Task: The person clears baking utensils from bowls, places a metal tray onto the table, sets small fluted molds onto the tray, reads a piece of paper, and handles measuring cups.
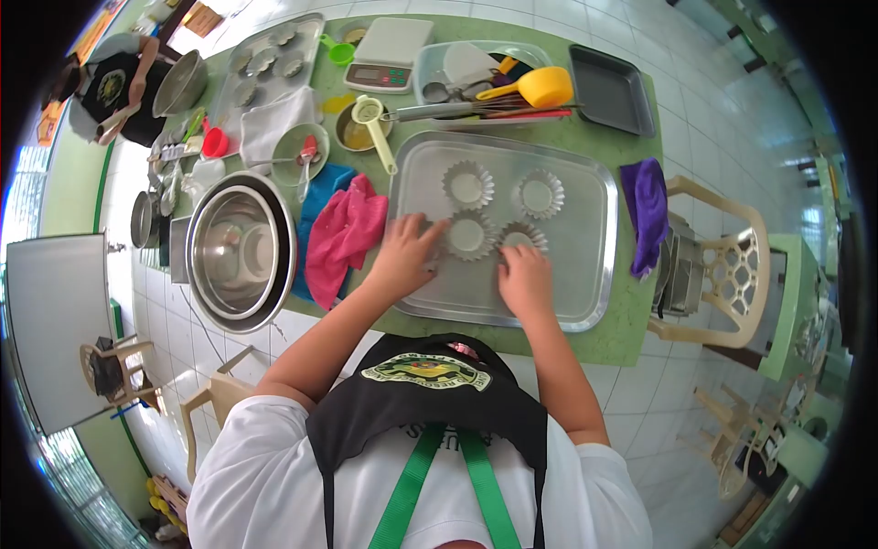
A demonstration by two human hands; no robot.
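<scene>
Four fluted metal molds rest on a large silver tray (pixel 567 265): one upper left (pixel 467 187), one upper right (pixel 540 194), one lower left (pixel 469 235) and one lower right (pixel 522 234). My left hand (pixel 409 252) is at the tray's left side, fingers apart, its fingertips close to the lower left mold; nothing is held in it. At the lower right mold is my right hand (pixel 526 274), its fingers over the near edge of that mold. Whether they pinch the rim cannot be made out.
Left of the tray are pink cloth (pixel 346 240) and nested steel bowls (pixel 236 249). Behind it lie a whisk (pixel 439 111), a yellow measuring cup (pixel 545 87) and a scale (pixel 389 55). A purple cloth (pixel 645 212) lies right. Another person (pixel 114 91) stands far left.
</scene>
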